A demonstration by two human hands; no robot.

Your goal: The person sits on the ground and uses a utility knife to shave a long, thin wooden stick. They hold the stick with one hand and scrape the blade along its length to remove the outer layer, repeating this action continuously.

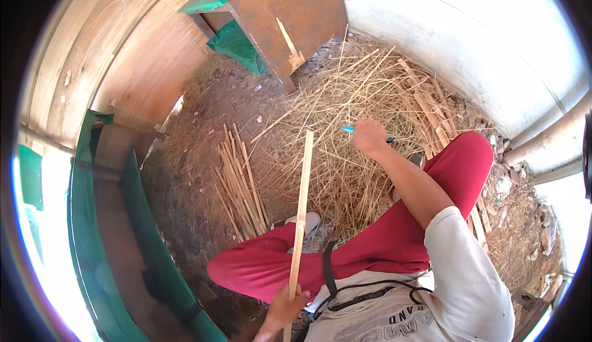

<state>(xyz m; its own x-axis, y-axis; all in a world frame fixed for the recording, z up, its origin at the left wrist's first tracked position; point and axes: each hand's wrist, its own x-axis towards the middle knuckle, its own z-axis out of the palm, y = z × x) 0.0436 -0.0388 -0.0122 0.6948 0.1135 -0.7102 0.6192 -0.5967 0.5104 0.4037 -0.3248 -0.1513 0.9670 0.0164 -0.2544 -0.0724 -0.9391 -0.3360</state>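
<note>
My left hand (283,310), low in the view by my lap, is closed around the lower part of a long pale wooden strip (302,200). That strip stands up and away from me across my left leg, its far end over the ground. Farther off to the right, my right hand (370,137) is a fist around a slim bright-blue tool (349,130). Blue shows on both sides of the fist; the tool's kind and any blade cannot be made out. The right hand is apart from the strip, above a heap of thin shavings (345,175).
A bundle of split strips (240,188) lies left of the heap, with more flat strips (425,101) to its right. A brown wooden cabinet (296,15) with green sheeting stands at the back. A green-lined wooden frame (117,218) runs along the left, and a white sheet wall (468,27) closes the right.
</note>
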